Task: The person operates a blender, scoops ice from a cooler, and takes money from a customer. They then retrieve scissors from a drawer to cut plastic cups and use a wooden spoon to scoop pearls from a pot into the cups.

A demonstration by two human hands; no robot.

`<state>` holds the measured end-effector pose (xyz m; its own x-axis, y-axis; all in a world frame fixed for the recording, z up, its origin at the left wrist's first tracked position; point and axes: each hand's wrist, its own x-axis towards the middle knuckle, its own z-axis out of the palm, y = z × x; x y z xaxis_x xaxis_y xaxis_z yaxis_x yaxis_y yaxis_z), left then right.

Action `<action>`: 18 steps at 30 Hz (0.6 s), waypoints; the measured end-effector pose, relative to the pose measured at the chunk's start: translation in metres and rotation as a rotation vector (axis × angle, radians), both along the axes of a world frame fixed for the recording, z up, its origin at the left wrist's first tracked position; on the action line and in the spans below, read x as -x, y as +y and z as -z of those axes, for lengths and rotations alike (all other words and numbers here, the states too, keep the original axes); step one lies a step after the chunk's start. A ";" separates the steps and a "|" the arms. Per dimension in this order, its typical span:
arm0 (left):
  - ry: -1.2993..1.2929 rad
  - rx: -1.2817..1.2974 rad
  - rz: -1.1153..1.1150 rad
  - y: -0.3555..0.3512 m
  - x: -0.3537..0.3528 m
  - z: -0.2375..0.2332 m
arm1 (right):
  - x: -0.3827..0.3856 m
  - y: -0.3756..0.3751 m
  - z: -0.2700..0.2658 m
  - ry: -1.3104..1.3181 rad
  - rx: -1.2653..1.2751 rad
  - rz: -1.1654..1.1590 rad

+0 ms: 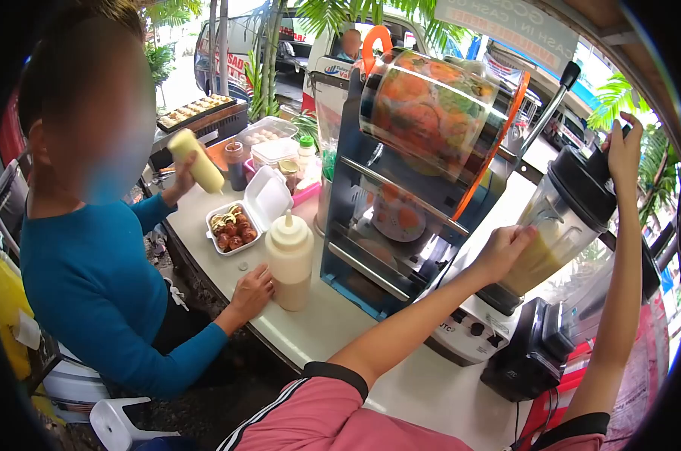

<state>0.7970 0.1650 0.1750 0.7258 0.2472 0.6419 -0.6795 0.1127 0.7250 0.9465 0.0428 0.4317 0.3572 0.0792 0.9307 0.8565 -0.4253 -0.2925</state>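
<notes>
A clear blender jar (pixel 555 225) holds a pale yellowish liquid and has a wide black lid (pixel 581 188). My left hand (pixel 508 252) grips the jar's near side, thumb showing and the other fingers partly hidden. My right hand (pixel 624 150) is up at the lid, its fingers curled over a black part at the top. At its lower end the jar's black collar sits right at the white blender base (pixel 468 328), which has dark knobs. A black blender base (pixel 528 353) stands beside it.
A juicer with an orange-edged clear fruit drum (pixel 434 98) stands left of the jar. A person in a blue sleeve (pixel 115 286) holds a squeeze bottle (pixel 197 161) over a box of brown balls (pixel 235 229). A larger squeeze bottle (pixel 289 259) stands on the table (pixel 333 327).
</notes>
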 end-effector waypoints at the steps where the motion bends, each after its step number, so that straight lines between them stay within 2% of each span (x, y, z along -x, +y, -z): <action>1: 0.011 0.003 0.003 0.000 -0.001 0.003 | 0.013 0.006 0.005 0.016 0.119 -0.053; 3: 0.026 0.001 0.020 0.000 -0.005 0.004 | 0.033 0.014 0.011 0.042 0.349 -0.151; 4: 0.036 -0.012 0.006 0.002 -0.007 0.005 | 0.032 0.014 0.010 0.107 0.300 -0.194; 7: 0.071 -0.008 -0.002 0.000 -0.009 0.008 | 0.000 0.004 0.005 0.160 0.057 -0.095; 9: 0.057 0.083 0.088 -0.004 0.002 0.000 | 0.018 0.009 0.009 -0.141 0.060 0.011; 11: 0.072 0.077 0.078 -0.002 0.002 0.000 | 0.035 0.017 0.015 -0.035 0.299 -0.128; 13: 0.097 0.091 0.115 -0.001 0.003 -0.001 | -0.010 0.001 0.004 0.237 0.300 -0.089; 16: 0.149 0.126 0.201 0.002 0.010 -0.003 | 0.046 0.013 0.014 0.020 -0.040 0.071; 18: 0.150 0.136 0.204 0.002 0.007 -0.003 | 0.045 0.019 0.016 -0.191 0.149 0.029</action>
<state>0.7897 0.1671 0.1779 0.8539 0.1632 0.4941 -0.5189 0.3391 0.7847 0.9018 0.0616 0.4159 0.1798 0.2127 0.9604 0.8773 -0.4764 -0.0587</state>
